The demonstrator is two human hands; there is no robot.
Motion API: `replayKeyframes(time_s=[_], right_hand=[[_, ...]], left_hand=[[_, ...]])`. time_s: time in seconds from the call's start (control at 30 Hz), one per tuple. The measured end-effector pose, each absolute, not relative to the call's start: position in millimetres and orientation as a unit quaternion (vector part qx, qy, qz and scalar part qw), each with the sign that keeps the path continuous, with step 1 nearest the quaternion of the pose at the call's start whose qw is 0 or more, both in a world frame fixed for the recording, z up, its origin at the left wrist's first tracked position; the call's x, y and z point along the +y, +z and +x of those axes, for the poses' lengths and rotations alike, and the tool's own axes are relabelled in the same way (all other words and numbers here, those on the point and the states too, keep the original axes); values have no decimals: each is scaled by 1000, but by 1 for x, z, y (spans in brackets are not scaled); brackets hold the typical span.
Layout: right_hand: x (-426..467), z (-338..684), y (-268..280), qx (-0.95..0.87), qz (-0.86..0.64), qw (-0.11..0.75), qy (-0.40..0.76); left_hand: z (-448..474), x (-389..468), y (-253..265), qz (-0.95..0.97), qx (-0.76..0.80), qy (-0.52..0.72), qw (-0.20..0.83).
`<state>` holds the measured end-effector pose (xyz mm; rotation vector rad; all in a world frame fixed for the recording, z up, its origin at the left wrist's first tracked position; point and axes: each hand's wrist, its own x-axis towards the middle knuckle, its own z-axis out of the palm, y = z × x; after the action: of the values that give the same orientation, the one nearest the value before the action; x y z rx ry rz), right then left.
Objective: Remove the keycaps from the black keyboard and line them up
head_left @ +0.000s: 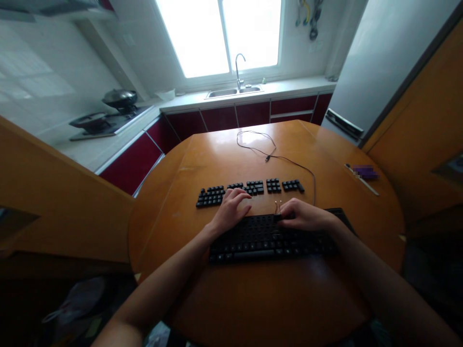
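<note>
A black keyboard lies on the wooden table in front of me. Keycaps sit on its lower rows, while the upper rows look bare. My right hand is closed over its upper middle, pinching what looks like a wire keycap puller; two thin prongs with pale tips stick up beside the fingers. The fingers partly hide a small dark piece by them. My left hand, fingers apart and holding nothing, hovers by the keyboard's upper left edge. Beyond it, loose black keycaps stand in grouped rows, partly covered by that hand.
A cable loops over the far part of the round wooden table. On the right lie a purple item and a thin pale stick. Behind are a sink, a stove with a wok and a fridge.
</note>
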<state>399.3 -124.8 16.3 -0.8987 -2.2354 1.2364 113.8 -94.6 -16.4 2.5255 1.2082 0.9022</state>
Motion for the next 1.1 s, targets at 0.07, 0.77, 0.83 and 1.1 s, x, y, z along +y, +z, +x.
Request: replayKeyframes(time_s=[0.07,0.77,0.83,1.1], right_hand=[[-127,394,18,-828,-294,175,444],[-133,362,-2,-777,-370,365,355],[-136,358,-4,-766,-373,394,344],[-142,346,-12,-731,-412,415,351]], left_hand=[[115,-96,-17,855,402,307,111],[131,-121,-5,878,307,275,242],[133,-125,-6,871,310,295,243],[135,-127,-12,852,337,351,192]])
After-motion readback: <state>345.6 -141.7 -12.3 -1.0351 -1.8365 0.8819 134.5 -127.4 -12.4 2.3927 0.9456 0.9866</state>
